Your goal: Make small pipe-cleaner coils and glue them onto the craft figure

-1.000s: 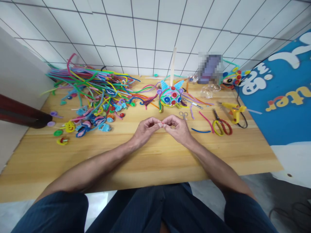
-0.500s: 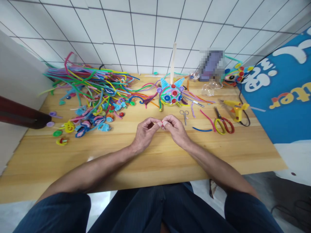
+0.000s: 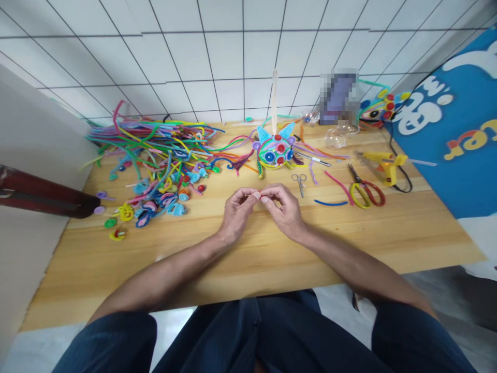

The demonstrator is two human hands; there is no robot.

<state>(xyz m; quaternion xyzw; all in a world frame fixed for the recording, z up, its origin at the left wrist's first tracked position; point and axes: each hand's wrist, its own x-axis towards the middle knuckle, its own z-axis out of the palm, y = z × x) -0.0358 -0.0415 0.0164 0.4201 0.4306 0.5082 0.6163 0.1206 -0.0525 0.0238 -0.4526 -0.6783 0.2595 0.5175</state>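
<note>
Over the middle of the table, my left hand (image 3: 237,210) and my right hand (image 3: 285,210) meet at the fingertips. Both are closed in a pinch on a small red piece (image 3: 260,194), mostly covered by the fingers; its kind cannot be made out. Just beyond them sits a round ornament (image 3: 276,152) of coloured pipe cleaners, with blue horns and red and blue discs. Small metal scissors (image 3: 299,182) lie to the right of my right hand. A blue pipe cleaner (image 3: 331,203) and a pink pipe cleaner (image 3: 339,185) rest farther right.
A large heap of pipe cleaners (image 3: 151,135) fills the back left, with finished coloured pieces (image 3: 165,199) before it. Red and yellow-handled scissors (image 3: 367,191) and a yellow glue gun (image 3: 388,168) lie at the right. Clear plastic balls (image 3: 336,137) stand near the tiled wall.
The view has shifted slightly, so the table's contents appear a little farther right. My right thumb has moved slightly away from the fingertips; both hands still pinch the red piece.
</note>
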